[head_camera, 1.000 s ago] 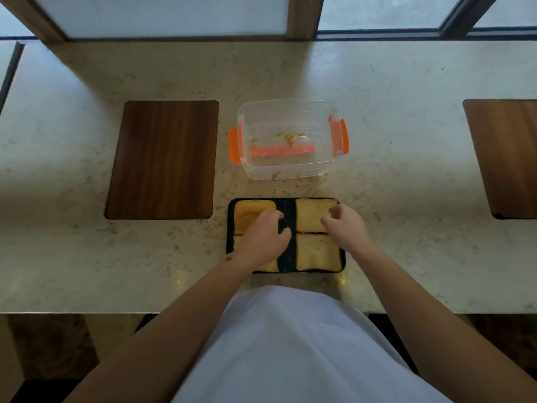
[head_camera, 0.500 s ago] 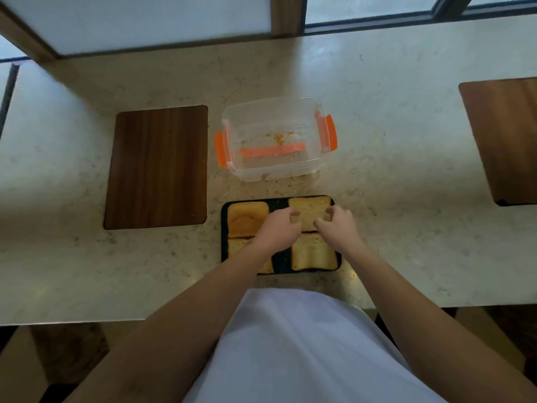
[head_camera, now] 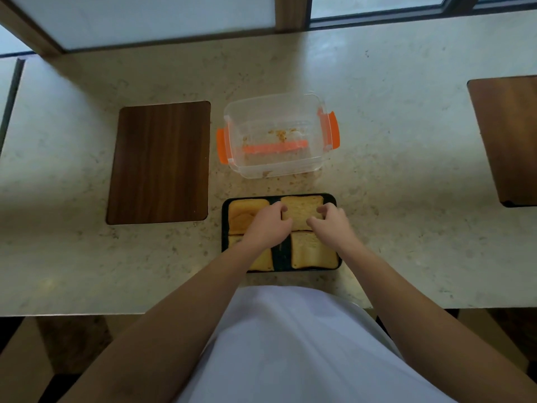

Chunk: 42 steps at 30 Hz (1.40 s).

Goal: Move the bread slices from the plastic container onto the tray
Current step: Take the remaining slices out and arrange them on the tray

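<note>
Four bread slices (head_camera: 302, 212) are laid in a two-by-two grid on the dark tray (head_camera: 225, 242) at the near edge of the counter (head_camera: 392, 175). The clear container (head_camera: 276, 135) with orange clips stands just beyond the tray, and only crumbs and an orange strip are seen on its floor; no slice is left in it.

The far-right slice is flanked by both hands. The left hand (head_camera: 267, 225) is curled at its left edge, with the fingertips bent down onto or just over the bread, and the near-left slice is partly covered by that wrist. The right hand (head_camera: 331, 225) is set at the right edge of the same slice, its fingers loosely bent and slightly apart. Whether the slice is truly pinched or only touched cannot be told.

The transfer itself is judged to be done, since all visible bread is on the tray. What is left appears to be only the squaring of the far-right slice against its neighbours, after which the hands can be drawn away. A wooden board (head_camera: 159, 161) lies left of the container, untouched.
</note>
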Each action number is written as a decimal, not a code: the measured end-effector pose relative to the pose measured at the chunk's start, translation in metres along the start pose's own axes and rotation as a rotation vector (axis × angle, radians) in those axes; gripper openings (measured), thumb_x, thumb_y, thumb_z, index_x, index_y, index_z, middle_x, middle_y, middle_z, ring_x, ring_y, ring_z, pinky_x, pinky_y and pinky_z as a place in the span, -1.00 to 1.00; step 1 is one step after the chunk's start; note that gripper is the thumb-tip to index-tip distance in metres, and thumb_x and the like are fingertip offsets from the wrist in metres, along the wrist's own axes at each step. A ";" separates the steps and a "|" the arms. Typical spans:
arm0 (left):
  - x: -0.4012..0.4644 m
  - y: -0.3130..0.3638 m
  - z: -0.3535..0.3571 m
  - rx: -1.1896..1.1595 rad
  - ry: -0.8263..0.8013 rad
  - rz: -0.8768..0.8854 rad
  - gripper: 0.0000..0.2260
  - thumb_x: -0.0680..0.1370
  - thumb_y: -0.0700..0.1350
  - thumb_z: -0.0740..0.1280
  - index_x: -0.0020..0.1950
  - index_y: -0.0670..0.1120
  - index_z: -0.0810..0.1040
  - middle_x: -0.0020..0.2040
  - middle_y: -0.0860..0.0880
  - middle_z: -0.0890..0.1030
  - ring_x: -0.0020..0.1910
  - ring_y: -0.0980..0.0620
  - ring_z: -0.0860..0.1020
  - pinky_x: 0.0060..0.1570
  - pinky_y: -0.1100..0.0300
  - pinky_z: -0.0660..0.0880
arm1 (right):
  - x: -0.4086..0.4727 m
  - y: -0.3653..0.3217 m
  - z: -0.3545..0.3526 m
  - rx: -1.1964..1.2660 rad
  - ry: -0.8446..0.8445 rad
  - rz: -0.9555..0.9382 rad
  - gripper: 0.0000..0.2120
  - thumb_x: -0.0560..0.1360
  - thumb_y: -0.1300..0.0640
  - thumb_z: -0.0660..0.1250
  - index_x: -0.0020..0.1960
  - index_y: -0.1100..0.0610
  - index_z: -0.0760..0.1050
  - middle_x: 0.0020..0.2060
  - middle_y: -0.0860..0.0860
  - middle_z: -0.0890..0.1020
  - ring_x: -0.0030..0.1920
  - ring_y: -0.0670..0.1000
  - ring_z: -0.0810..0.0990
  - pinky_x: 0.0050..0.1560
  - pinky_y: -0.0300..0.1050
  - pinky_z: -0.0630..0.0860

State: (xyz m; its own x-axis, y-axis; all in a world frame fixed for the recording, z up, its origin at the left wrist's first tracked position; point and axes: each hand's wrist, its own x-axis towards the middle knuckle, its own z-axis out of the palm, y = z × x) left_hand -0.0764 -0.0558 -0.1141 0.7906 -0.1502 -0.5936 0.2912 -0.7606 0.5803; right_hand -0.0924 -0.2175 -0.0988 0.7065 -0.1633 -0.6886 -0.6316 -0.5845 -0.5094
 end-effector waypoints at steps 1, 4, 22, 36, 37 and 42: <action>-0.001 -0.001 0.000 -0.007 0.017 0.002 -0.57 0.59 -0.03 0.28 0.44 -0.09 0.38 0.21 -0.04 0.55 -0.08 0.15 0.48 -0.21 0.23 0.43 | -0.001 0.002 -0.002 0.013 0.006 -0.004 -0.48 0.52 0.02 0.33 0.43 0.14 0.37 0.39 0.14 0.42 0.36 0.16 0.43 0.32 0.15 0.46; -0.012 -0.005 0.005 -0.078 0.067 -0.003 -0.54 0.57 -0.01 0.31 0.44 -0.10 0.35 -0.12 0.15 0.49 -0.26 0.23 0.47 -0.38 0.30 0.42 | -0.008 0.014 -0.009 0.057 0.020 -0.014 -0.47 0.53 0.04 0.33 0.45 0.17 0.36 0.41 0.14 0.43 0.37 0.14 0.44 0.33 0.13 0.46; -0.029 -0.025 0.022 -0.514 -0.181 -0.353 -0.60 0.60 -0.08 0.31 0.40 -0.19 0.42 0.10 -0.11 0.59 0.00 0.01 0.63 -0.09 0.19 0.62 | -0.038 0.040 0.008 0.255 -0.059 0.094 -0.49 0.55 -0.03 0.37 0.43 0.11 0.35 0.33 0.06 0.48 0.17 0.03 0.49 0.04 -0.04 0.44; -0.018 -0.018 0.004 -0.458 -0.107 -0.270 -0.49 0.60 -0.01 0.29 0.53 -0.08 0.30 0.06 0.04 0.53 0.03 0.04 0.59 0.00 0.12 0.60 | -0.026 0.021 -0.006 0.297 -0.055 0.079 -0.41 0.56 0.02 0.35 0.52 0.15 0.27 0.36 0.08 0.47 0.27 0.08 0.50 0.32 0.16 0.49; -0.017 -0.015 0.003 -0.458 -0.109 -0.272 -0.49 0.59 0.00 0.30 0.52 -0.06 0.32 0.03 0.06 0.53 0.02 0.03 0.59 0.00 0.10 0.60 | -0.025 0.018 -0.006 0.301 -0.060 0.074 -0.41 0.56 0.02 0.35 0.52 0.14 0.27 0.38 0.08 0.46 0.30 0.09 0.48 0.34 0.18 0.48; -0.014 -0.005 0.000 -0.462 -0.148 -0.291 -0.48 0.57 0.06 0.29 0.51 -0.01 0.32 -0.02 0.09 0.49 0.05 -0.04 0.59 0.12 0.01 0.59 | -0.022 0.012 -0.005 0.271 -0.080 0.064 -0.36 0.55 -0.02 0.35 0.55 0.12 0.25 0.46 0.09 0.42 0.34 0.10 0.46 0.32 0.18 0.50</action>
State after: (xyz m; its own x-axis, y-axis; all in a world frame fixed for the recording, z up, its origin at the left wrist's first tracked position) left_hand -0.0887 -0.0495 -0.1091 0.5686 -0.0877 -0.8179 0.7176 -0.4333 0.5453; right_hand -0.1137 -0.2246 -0.0873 0.6417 -0.1238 -0.7569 -0.7442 -0.3392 -0.5754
